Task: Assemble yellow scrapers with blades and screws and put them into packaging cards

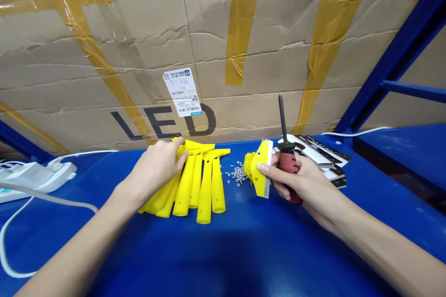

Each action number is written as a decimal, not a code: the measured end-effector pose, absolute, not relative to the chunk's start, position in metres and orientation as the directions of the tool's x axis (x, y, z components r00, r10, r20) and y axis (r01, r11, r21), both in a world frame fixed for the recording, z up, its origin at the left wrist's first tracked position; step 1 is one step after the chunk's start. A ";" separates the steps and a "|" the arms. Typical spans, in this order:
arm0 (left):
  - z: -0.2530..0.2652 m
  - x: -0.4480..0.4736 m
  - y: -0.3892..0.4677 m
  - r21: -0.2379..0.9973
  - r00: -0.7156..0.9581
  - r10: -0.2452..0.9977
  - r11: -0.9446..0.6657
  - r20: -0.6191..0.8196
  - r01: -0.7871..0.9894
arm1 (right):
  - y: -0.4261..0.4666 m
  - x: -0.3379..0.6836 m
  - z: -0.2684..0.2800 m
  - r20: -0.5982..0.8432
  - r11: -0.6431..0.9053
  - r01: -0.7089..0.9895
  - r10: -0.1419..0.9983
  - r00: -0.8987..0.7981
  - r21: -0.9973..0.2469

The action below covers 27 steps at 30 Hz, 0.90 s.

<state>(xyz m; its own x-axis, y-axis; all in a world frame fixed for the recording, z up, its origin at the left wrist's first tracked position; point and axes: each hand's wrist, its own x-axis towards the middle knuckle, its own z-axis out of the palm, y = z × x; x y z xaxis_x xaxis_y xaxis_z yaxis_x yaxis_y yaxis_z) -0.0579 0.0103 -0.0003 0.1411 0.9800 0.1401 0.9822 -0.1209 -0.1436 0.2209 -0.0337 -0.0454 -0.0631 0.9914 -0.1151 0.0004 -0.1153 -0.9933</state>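
Note:
My left hand [159, 163] is closed with its fingers at the top of a row of yellow plastic scraper handles [204, 190], pinching one at the left; its fingertips are partly hidden. My right hand [306, 178] is closed round a screwdriver [288, 163] with a red and black grip, its dark shaft pointing up. The thumb and fingers of the same hand also pinch a yellow scraper head [261, 167] with a metal blade along its right edge. More yellow plates [247, 164] lie behind that head. Small screws and nuts [239, 174] are heaped between the handles and the plates.
All of this lies on a blue shelf [209, 260]. A large taped cardboard box [278, 60] stands behind. Flat black and white pieces [325, 155] are stacked beyond my right hand. At the left are a white power strip [59, 178] and cables. A blue metal frame [386, 65] rises at right.

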 end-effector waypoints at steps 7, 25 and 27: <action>0.013 -0.041 -0.006 -0.225 0.122 0.976 -0.081 0.179 0.971 | -0.032 0.226 -0.044 -0.114 -0.113 0.009 0.990 -0.085 -0.994; -0.003 0.032 -0.041 0.944 0.386 0.918 -0.047 -0.089 0.328 | -0.036 0.230 -0.036 -0.052 -0.044 0.034 0.963 -0.266 -0.998; -0.003 0.031 -0.038 0.929 0.355 0.934 -0.091 -0.045 0.358 | -0.036 0.231 -0.035 -0.065 -0.055 0.045 0.961 -0.269 -0.997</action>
<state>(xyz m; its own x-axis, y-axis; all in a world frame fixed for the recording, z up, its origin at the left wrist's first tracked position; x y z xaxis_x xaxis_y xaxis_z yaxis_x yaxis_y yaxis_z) 0.0306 -0.0376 -0.0027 0.3548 0.9339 -0.0450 0.3580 -0.0913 0.9292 0.2310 -0.0356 -0.0346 -0.2688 0.9610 -0.0654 0.0446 -0.0554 -0.9975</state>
